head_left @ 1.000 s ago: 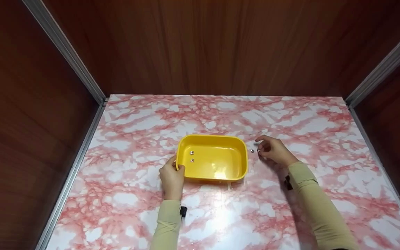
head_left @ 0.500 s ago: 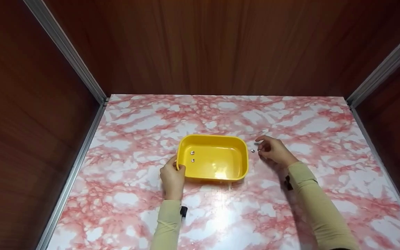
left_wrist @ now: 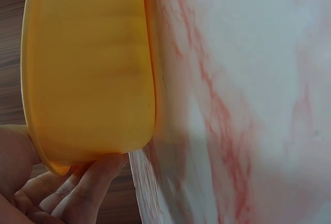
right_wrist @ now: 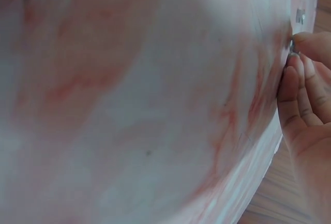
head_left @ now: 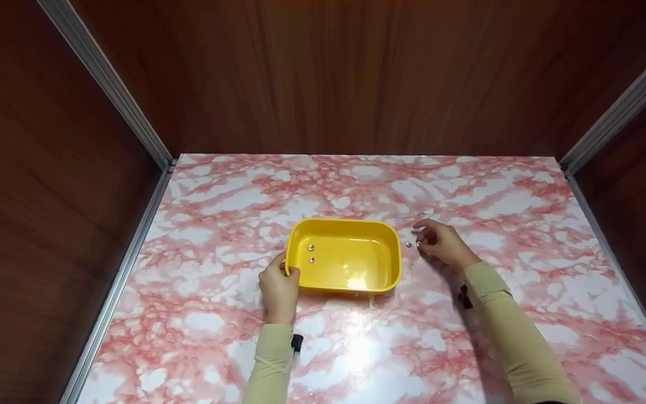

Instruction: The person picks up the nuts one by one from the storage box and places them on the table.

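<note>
My left hand (head_left: 279,289) grips the near left corner of a yellow plastic tub (head_left: 351,261), thumb over the rim. In the left wrist view its fingers (left_wrist: 95,188) lie against the outside of the tub wall (left_wrist: 88,74). Two small silver nuts (head_left: 311,247) sit inside, near the tub's left end. To the right of the tub, my right hand (head_left: 441,242) pinches a small silver nut (right_wrist: 291,47) between thumb and finger, right at the tabletop. Another nut (head_left: 409,244) lies on the table between that hand and the tub.
The table (head_left: 233,196) has a glossy red and white marbled top. Dark wood panels (head_left: 356,73) stand behind it and on both sides, with grey metal rails (head_left: 115,95) along the corners. A bright light reflection falls on the tabletop in front of the tub.
</note>
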Demonstrator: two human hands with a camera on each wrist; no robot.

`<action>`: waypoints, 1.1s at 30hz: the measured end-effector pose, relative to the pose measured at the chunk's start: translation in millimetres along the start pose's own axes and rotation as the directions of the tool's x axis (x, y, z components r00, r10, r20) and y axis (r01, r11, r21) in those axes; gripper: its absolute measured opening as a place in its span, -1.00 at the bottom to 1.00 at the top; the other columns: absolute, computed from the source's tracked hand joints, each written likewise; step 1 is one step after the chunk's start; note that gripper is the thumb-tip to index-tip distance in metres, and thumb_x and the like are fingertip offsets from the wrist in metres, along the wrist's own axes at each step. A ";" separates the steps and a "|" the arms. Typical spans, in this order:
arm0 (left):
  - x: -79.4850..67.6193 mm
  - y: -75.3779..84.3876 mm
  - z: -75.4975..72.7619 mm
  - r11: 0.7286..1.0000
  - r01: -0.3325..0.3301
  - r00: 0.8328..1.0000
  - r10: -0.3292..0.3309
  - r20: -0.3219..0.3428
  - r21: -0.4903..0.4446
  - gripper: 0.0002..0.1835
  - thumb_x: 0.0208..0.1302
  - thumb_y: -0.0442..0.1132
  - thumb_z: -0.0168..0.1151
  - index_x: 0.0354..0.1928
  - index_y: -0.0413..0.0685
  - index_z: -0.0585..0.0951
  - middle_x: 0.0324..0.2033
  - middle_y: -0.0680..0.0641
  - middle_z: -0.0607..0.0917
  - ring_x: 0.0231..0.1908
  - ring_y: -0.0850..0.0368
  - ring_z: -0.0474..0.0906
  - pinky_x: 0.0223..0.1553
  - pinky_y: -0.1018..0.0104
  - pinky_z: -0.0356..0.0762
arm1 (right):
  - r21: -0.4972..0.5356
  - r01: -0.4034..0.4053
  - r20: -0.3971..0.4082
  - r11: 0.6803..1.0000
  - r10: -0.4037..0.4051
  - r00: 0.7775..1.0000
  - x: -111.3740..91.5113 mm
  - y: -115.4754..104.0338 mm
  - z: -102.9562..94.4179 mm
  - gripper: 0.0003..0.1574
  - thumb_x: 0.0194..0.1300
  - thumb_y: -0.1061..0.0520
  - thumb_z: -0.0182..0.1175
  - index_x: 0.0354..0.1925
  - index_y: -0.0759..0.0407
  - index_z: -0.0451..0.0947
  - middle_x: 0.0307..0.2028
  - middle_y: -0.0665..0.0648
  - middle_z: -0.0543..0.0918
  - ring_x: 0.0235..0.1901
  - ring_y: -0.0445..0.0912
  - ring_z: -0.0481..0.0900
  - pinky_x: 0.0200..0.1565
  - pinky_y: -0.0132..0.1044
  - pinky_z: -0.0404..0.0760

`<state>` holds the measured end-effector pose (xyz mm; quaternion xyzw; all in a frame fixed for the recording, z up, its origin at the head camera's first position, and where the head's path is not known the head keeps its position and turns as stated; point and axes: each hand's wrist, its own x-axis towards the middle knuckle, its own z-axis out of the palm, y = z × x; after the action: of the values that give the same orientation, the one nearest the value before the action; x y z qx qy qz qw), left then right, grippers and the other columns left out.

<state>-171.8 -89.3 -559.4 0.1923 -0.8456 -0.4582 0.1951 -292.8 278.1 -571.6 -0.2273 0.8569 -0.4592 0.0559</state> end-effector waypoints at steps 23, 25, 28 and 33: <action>-0.8 -0.4 -0.7 0.999 -0.041 0.999 0.041 -0.009 -0.011 -0.62 -0.13 -0.46 0.20 -0.15 -0.13 0.63 -0.61 -0.01 0.60 -0.64 0.16 0.44 -0.63 0.31 0.39 | -0.001 -0.024 -0.011 1.000 0.024 1.000 -4.6 -0.7 1.6 -0.49 0.00 0.43 0.20 -0.01 0.39 0.38 -0.34 0.34 0.53 -0.40 0.10 0.47 -0.38 -0.20 0.48; -0.8 -0.5 -0.7 0.999 -0.040 0.999 0.040 -0.010 -0.009 -0.62 -0.13 -0.45 0.21 -0.15 -0.12 0.63 -0.61 0.00 0.59 -0.64 0.16 0.43 -0.63 0.31 0.38 | 0.005 -0.024 -0.009 1.000 0.024 1.000 -5.2 -0.5 1.7 -0.49 0.00 0.42 0.21 -0.01 0.39 0.38 -0.33 0.33 0.53 -0.39 0.10 0.47 -0.36 -0.20 0.48; -0.9 -0.2 -0.7 0.999 -0.035 0.999 0.035 -0.015 -0.009 -0.61 -0.14 -0.45 0.21 -0.15 -0.11 0.63 -0.62 0.00 0.59 -0.64 0.15 0.43 -0.63 0.30 0.39 | 0.006 -0.031 -0.009 1.000 0.031 0.999 -6.2 0.1 1.5 -0.48 -0.01 0.40 0.22 -0.01 0.37 0.39 -0.32 0.31 0.54 -0.37 0.08 0.48 -0.35 -0.22 0.49; -0.8 -0.7 -0.6 0.999 -0.031 0.999 0.031 -0.011 -0.020 -0.62 -0.13 -0.44 0.22 -0.14 -0.12 0.63 -0.58 -0.02 0.61 -0.62 0.16 0.47 -0.61 0.31 0.42 | 0.014 -0.020 -0.001 1.000 0.020 1.000 -7.4 2.2 1.2 -0.46 -0.03 0.42 0.22 0.00 0.36 0.39 -0.29 0.33 0.54 -0.35 0.09 0.48 -0.31 -0.17 0.49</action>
<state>-170.7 -89.7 -559.8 0.1798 -0.8426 -0.4627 0.2088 -286.6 281.5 -574.9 -0.2183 0.8559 -0.4648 0.0615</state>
